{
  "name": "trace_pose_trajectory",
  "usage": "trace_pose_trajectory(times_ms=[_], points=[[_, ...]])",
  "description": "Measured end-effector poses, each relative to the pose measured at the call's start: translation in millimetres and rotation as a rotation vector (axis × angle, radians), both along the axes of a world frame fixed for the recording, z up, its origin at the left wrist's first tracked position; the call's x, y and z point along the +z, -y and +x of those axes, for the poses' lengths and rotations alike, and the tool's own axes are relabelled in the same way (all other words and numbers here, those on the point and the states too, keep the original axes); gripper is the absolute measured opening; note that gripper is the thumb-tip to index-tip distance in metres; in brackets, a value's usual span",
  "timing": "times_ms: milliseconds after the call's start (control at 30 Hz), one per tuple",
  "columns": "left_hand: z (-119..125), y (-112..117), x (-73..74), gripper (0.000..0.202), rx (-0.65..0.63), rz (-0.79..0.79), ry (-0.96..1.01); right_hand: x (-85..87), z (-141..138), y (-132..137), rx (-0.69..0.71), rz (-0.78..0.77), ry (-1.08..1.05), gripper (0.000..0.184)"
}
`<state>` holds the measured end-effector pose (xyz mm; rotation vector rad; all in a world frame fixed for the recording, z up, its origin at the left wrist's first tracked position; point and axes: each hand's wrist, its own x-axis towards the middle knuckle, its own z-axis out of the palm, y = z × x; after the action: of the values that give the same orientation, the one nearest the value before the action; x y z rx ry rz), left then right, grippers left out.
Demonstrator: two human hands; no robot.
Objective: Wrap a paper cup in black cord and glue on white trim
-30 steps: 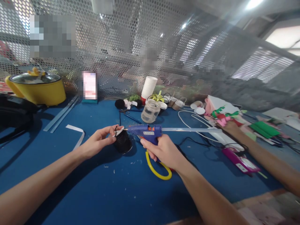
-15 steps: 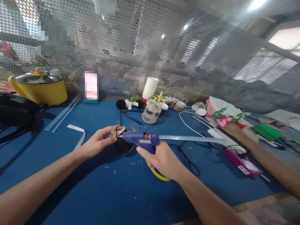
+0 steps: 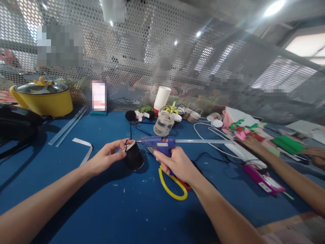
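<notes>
My left hand (image 3: 113, 154) pinches the rim of a small paper cup (image 3: 134, 157) with a black wrapping and a white lip. The cup leans on its side a little. A black cord (image 3: 130, 130) runs from it toward the back of the table. My right hand (image 3: 177, 164) grips a blue hot glue gun (image 3: 159, 143), its nozzle close to the cup's rim; whether they touch I cannot tell. A long clear glue stick (image 3: 200, 141) juts from the gun's rear. Beneath my right hand lie scissors with a yellow and red handle (image 3: 175, 195).
Behind the gun stand a clear jar (image 3: 164, 124) and stacked white cups (image 3: 162, 96). Left are a white strip (image 3: 87, 149), glue sticks (image 3: 67, 127), and a yellow pot (image 3: 45, 101). A co-worker's hand (image 3: 250, 142) reaches in near a white power strip (image 3: 243, 154) and purple box (image 3: 264, 178).
The glue gun has moved up and slightly right, its nozzle drawing back from my left fingers. More of the black cup and the scissors now shows.
</notes>
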<state>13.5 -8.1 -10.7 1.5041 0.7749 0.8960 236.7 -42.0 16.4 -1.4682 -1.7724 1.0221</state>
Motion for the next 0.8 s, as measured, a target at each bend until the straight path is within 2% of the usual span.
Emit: trace_pose_trajectory(times_ms=[100,200,300,400,500,600,700,800], points=[[1,0,0.7,0.021,-0.002,-0.011,0.016,-0.9,2,-3,-0.012,-0.017,-0.066,0.033],[0,0,0.2,0.021,0.004,-0.003,0.007,2.9,9,-11,-0.069,-0.011,-0.228,0.023],[-1,0,-0.3,0.019,0.004,0.015,-0.018,13.0,21,-30,-0.265,0.063,-0.375,0.017],[-1,1,0.4,0.018,-0.013,0.024,-0.029,25.1,32,-60,-0.461,0.104,-0.367,0.014],[0,2,2.0,0.020,-0.018,0.043,-0.042,32.8,39,-91,-0.489,0.056,-0.320,0.024],[0,3,3.0,0.021,-0.030,0.049,-0.050,34.1,41,-112,-0.476,-0.055,-0.256,0.027],[0,4,3.4,0.022,-0.035,0.049,-0.049,32.4,44,-120,-0.444,-0.156,-0.180,0.028],[1,5,4.1,0.021,-0.037,0.059,-0.067,33.1,51,-120,-0.426,-0.189,-0.095,0.034]])
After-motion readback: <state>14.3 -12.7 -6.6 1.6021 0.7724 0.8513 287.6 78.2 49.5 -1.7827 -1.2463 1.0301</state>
